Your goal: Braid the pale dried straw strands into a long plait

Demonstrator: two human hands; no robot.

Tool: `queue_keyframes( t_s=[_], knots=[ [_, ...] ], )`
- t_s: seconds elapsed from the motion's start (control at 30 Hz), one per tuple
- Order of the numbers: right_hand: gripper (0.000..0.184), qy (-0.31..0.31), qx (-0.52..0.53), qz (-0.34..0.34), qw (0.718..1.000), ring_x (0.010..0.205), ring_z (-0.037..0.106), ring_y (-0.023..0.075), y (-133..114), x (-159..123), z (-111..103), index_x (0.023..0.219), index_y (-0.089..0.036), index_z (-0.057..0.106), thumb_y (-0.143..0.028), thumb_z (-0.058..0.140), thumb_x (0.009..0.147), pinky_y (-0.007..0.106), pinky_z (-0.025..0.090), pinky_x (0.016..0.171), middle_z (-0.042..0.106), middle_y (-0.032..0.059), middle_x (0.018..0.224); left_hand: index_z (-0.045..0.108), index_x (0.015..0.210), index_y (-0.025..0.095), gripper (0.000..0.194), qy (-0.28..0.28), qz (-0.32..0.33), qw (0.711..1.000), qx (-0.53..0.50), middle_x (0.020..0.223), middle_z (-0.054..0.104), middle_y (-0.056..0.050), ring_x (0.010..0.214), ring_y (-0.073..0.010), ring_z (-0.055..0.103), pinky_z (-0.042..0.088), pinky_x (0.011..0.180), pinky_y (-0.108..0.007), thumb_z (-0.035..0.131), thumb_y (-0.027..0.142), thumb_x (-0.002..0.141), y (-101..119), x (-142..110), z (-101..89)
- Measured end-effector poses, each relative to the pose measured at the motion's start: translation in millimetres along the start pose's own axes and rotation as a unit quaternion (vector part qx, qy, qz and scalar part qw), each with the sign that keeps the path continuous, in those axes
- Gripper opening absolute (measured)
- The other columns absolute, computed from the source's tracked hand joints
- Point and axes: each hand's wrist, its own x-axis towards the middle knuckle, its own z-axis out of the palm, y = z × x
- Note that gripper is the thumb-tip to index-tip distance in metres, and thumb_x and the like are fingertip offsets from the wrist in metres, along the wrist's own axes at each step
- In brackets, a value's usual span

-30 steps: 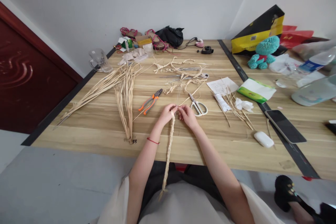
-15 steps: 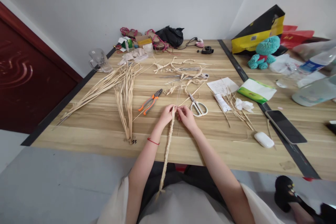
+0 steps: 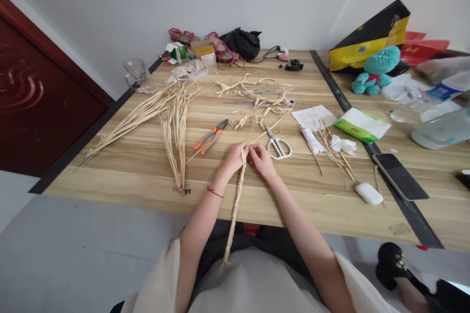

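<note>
A pale straw braid [image 3: 236, 208] hangs from my hands down over the table edge towards my lap. My left hand [image 3: 236, 157] is closed on its upper end. Right beside it, my right hand [image 3: 261, 158] pinches at the same end, fingertips close to the left ones; exactly which strand it grips is too small to make out. Thin strands run forward from the fingers. White-handled scissors [image 3: 279, 148] lie just right of my right hand. Pliers with orange handles [image 3: 211, 138] rest to the left of my hands.
Bundles of dry straw [image 3: 178, 142] lie on the left of the table [image 3: 301, 195]. Braided pieces [image 3: 270, 102] are behind my hands. A glass mug [image 3: 137, 76] stands far left. To the right are a phone [image 3: 400, 176], a white case [image 3: 369, 193] and a tissue pack [image 3: 363, 124].
The camera view has shifted slightly. My hands stay together at the braid's upper end, with only small finger movement. The foot at lower right appears a little further left.
</note>
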Motion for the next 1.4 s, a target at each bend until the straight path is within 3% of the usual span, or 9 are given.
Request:
queue_keyframes(
  t_s=[0.5, 0.67, 0.87, 1.03, 1.17, 1.27, 1.4],
  knots=[
    [0.030, 0.012, -0.021, 0.011, 1.000, 0.046, 0.049, 0.0126, 5, 2, 1, 0.081, -0.020, 0.053, -0.049, 0.050, 0.080, 0.025, 0.041, 0.047, 0.055, -0.0018, 0.056, 0.056, 0.078, 0.017, 0.025, -0.032, 0.025, 0.985, 0.169, 0.080, 0.059, -0.007, 0.071, -0.0145, 0.051, 0.035, 0.065, -0.026, 0.035, 0.024, 0.089, 10, -6, -6.7],
    [0.029, 0.022, -0.024, 0.016, 0.999, 0.045, 0.048, 0.0120, 5, 2, 1, 0.080, -0.020, 0.054, -0.048, 0.051, 0.080, 0.025, 0.040, 0.046, 0.053, -0.0028, 0.053, 0.055, 0.077, 0.017, 0.026, -0.016, 0.036, 0.986, 0.163, 0.076, 0.059, -0.006, 0.068, -0.0144, 0.051, 0.035, 0.063, -0.026, 0.034, 0.025, 0.090, 6, -5, -4.3],
    [0.028, 0.020, 0.015, 0.026, 0.999, 0.045, 0.049, 0.0109, 3, 3, 2, 0.081, -0.019, 0.054, -0.046, 0.056, 0.076, 0.023, 0.040, 0.045, 0.056, -0.0023, 0.055, 0.055, 0.075, 0.016, 0.025, -0.009, 0.006, 0.991, 0.132, 0.074, 0.059, -0.005, 0.066, -0.0140, 0.050, 0.034, 0.062, -0.025, 0.036, 0.025, 0.089, 5, -3, -2.9],
    [0.030, -0.005, 0.045, 0.031, 0.998, 0.046, 0.050, 0.0103, -3, 2, 2, 0.083, -0.017, 0.056, -0.046, 0.058, 0.074, 0.022, 0.040, 0.043, 0.058, -0.0008, 0.058, 0.055, 0.071, 0.016, 0.027, 0.011, -0.011, 0.998, 0.066, 0.069, 0.058, -0.004, 0.062, -0.0128, 0.049, 0.034, 0.060, -0.024, 0.037, 0.026, 0.088, 1, -1, -1.0],
    [0.031, -0.038, 0.047, 0.039, 0.997, 0.041, 0.047, 0.0085, -10, 0, 2, 0.076, -0.016, 0.058, -0.046, 0.055, 0.077, 0.021, 0.037, 0.039, 0.059, 0.0012, 0.059, 0.056, 0.076, 0.015, 0.025, 0.011, -0.025, 0.998, -0.052, 0.071, 0.059, -0.003, 0.064, -0.0121, 0.051, 0.037, 0.062, -0.023, 0.039, 0.029, 0.087, -3, 3, 3.5],
    [0.032, -0.048, 0.059, 0.047, 0.996, 0.040, 0.047, 0.0081, -12, 0, 2, 0.073, -0.015, 0.058, -0.047, 0.055, 0.076, 0.021, 0.035, 0.037, 0.059, 0.0019, 0.060, 0.058, 0.082, 0.014, 0.023, 0.010, -0.053, 0.987, -0.153, 0.073, 0.060, -0.003, 0.065, -0.0116, 0.052, 0.039, 0.062, -0.022, 0.043, 0.031, 0.085, -6, 6, 6.3],
    [0.026, -0.046, 0.086, 0.037, 0.995, 0.040, 0.048, 0.0076, -12, 0, 5, 0.075, -0.017, 0.056, -0.043, 0.056, 0.075, 0.020, 0.035, 0.038, 0.059, 0.0003, 0.061, 0.059, 0.078, 0.013, 0.024, -0.017, -0.088, 0.965, -0.247, 0.057, 0.049, 0.001, 0.051, -0.0093, 0.043, 0.034, 0.051, -0.022, 0.050, 0.036, 0.080, -7, 8, 5.8]
  ],
)
